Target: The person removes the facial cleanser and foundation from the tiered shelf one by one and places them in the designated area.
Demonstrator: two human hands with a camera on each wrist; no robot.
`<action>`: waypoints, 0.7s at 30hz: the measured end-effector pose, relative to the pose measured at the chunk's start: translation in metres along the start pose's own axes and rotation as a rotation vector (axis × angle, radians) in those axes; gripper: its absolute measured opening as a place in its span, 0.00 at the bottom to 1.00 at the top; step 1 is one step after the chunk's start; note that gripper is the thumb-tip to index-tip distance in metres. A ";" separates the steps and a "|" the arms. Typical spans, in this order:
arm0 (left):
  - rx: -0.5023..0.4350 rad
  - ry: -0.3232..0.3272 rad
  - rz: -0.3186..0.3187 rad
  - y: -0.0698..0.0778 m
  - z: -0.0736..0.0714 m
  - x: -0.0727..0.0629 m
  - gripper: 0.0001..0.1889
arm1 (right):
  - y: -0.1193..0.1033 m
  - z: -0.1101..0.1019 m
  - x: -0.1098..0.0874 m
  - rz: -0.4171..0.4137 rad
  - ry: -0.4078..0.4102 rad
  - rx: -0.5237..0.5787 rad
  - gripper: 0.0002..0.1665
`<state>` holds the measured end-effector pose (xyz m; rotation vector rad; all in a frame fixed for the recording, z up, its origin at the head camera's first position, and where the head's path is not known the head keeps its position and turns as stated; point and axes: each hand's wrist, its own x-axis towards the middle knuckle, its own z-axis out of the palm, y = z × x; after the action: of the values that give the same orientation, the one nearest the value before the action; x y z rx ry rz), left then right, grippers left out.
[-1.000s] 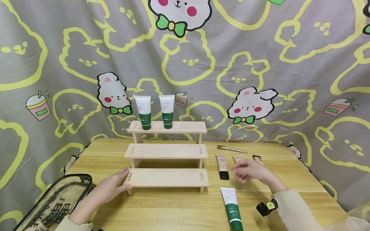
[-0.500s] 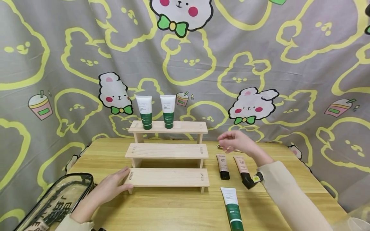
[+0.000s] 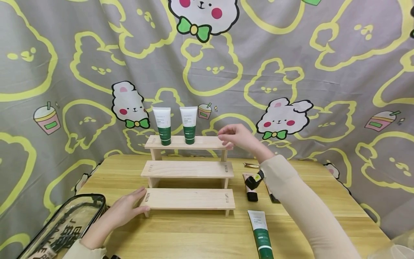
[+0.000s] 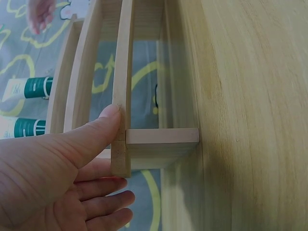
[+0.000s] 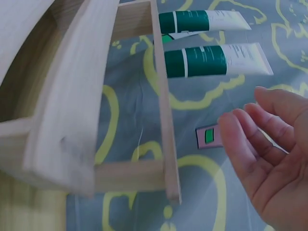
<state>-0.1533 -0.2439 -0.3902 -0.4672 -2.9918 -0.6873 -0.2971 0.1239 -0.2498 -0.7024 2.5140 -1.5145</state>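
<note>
A three-tier wooden display stand (image 3: 191, 198) stands on the table. Two green-and-white squeeze tubes (image 3: 164, 126) (image 3: 188, 125) are upright on its top tier, left of centre. My left hand (image 3: 124, 208) holds the left end of the lowest tier. In the left wrist view, the thumb lies on the board's edge and the index finger passes behind its end (image 4: 121, 163). My right hand (image 3: 240, 138) is at the right end of the top tier with fingers loosely bent. Nothing is between them in the right wrist view, where the tubes (image 5: 219, 61) are apart from the hand (image 5: 274, 149).
Another green-and-white tube (image 3: 260, 233) lies at the front right. Behind it lie BB cream tubes (image 3: 252, 195), partly covered by the right arm, and a slim gold tool (image 3: 251, 165). A clear black-edged bag (image 3: 64, 226) stands at left; a patterned curtain (image 3: 213, 72) hangs behind.
My right hand has moved left and up, from above the BB cream tubes to the stand's top tier. The left hand stays at the lowest tier; the tubes have not moved.
</note>
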 end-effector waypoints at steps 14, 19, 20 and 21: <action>-0.007 -0.010 -0.011 0.000 0.000 0.000 0.38 | -0.048 0.021 0.047 -0.128 0.160 0.034 0.15; -0.006 -0.010 -0.005 0.000 -0.001 0.000 0.37 | -0.057 0.029 0.058 -0.132 0.181 0.035 0.17; -0.006 -0.011 -0.003 0.000 -0.001 0.000 0.37 | -0.058 0.031 0.060 -0.128 0.183 0.036 0.18; -0.007 -0.011 -0.001 0.000 -0.001 0.000 0.37 | -0.059 0.033 0.061 -0.123 0.183 0.041 0.19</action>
<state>-0.1539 -0.2443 -0.3897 -0.4710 -3.0013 -0.6983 -0.3209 0.0475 -0.2075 -0.7581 2.6036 -1.7407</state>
